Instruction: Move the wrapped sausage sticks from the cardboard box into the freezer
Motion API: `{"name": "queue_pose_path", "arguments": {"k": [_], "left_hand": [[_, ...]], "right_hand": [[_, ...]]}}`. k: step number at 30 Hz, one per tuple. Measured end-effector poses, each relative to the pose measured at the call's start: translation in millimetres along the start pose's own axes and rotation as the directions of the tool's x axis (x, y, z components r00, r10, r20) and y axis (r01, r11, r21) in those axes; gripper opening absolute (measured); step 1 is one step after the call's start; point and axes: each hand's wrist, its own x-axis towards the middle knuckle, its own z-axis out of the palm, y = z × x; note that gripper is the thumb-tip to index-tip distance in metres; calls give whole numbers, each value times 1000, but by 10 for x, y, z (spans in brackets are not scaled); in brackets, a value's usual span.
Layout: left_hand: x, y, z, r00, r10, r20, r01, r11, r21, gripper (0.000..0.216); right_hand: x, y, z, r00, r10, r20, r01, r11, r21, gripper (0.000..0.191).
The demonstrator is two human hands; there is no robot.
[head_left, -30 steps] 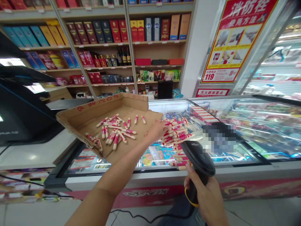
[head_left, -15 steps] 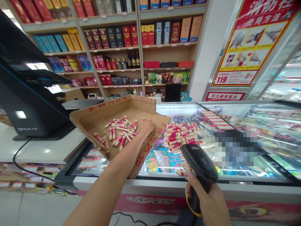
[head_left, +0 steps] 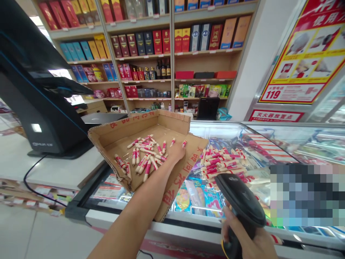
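Observation:
My left hand (head_left: 176, 152) reaches into a shallow cardboard tray (head_left: 172, 122), its fingers closed at one small sausage (head_left: 184, 144) in a pale casing with a pink-red label. Just left of the fingers another such sausage (head_left: 173, 142) lies on the cardboard. A loose heap of sausages (head_left: 145, 158) covers the middle of the tray, partly behind my forearm. My right hand (head_left: 245, 233) is wrapped round the handle of a black barcode scanner (head_left: 241, 201) with yellow trim. Beyond the scanner, a larger pile of sausages (head_left: 219, 162) rests on the freezer's glass top.
The tray sits on a chest freezer (head_left: 118, 219) with packaged goods under its glass. A black checkout terminal (head_left: 51, 122) stands on the counter at left, its cable (head_left: 32, 176) hanging down. Behind are shelves of boxed goods (head_left: 145, 43). A blurred patch hides the right side.
The view has swung left, so the tray, the pile and both hands appear further right. The sausage at my left fingertips shows more clearly. My right hand still grips the scanner.

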Motion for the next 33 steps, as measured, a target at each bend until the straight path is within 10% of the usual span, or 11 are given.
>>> {"name": "queue_pose_path", "arguments": {"k": [14,20,33], "left_hand": [[-188,148,-315,986,92,-136,-126,955,-267,29],[-502,304,-356,902,349,-253,-429,787,-444,19],[-976,442,6,725,683,-86,-604,570,-557,22]], "right_hand": [[-111,-50,75,991,-115,-72,126,980,157,43],[-221,-85,9,986,-123,-114,145,966,215,44],[-339,-31,-110,962,-166,-218,196,973,124,40]]}}
